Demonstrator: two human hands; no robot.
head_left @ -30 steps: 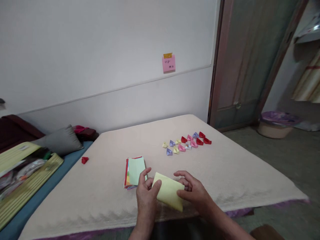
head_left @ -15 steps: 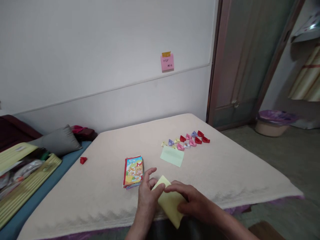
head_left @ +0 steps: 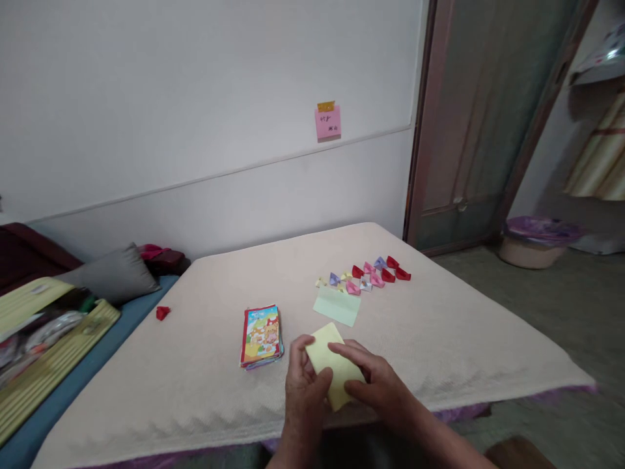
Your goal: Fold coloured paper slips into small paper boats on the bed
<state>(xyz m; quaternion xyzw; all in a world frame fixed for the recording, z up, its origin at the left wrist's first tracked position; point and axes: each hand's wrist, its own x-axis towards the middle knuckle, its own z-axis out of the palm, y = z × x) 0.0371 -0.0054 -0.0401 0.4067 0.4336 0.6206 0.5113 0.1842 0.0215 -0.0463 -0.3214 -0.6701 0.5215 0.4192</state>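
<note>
While the small folded papers (head_left: pixel 357 271) in rows look finished, the yellow paper (head_left: pixel 324 346) is not yet so shaped; left hand (head_left: pixel 305 387) and right hand (head_left: pixel 379 378) pinch it above the cream cloth (head_left: pixel 195 378).

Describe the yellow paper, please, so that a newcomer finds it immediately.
Look to the near edge of the big cream cover. There, the left hand and right hand hold the yellow paper. Unlike the pale green sheet lying beyond, it is held.
</note>
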